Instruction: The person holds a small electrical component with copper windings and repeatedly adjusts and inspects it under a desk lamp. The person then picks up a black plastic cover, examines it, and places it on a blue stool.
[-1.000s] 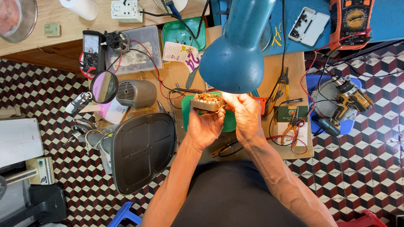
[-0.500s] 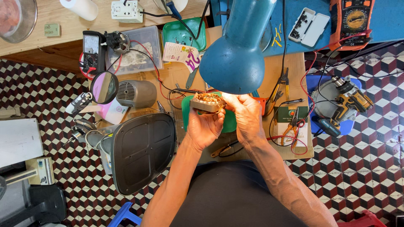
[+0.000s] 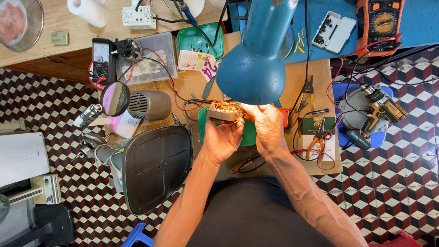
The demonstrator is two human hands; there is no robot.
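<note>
Checkered floor tiles (image 3: pixel 55 96) surround our small wooden counter (image 3: pixel 292 73), which is crowded from edge to edge. We hold a small motor core (image 3: pixel 225 111), wound with copper wire, up under the blue lamp (image 3: pixel 256 59) and above a green tray (image 3: pixel 249 133). Our left hand (image 3: pixel 222 139) cups it from below, its grip clasped around the near side; our right hand (image 3: pixel 267 126) pinches its right end with the fingertips. We judge that the work goes best with the core kept in the lit patch and our wrists steady. Room is tight: the lamp shade hangs just above our knuckles, pliers (image 3: pixel 316 139) and red wires lie just right, a dark fan cover (image 3: pixel 155 167) sits left, and the counter's near edge is under our forearms.
</note>
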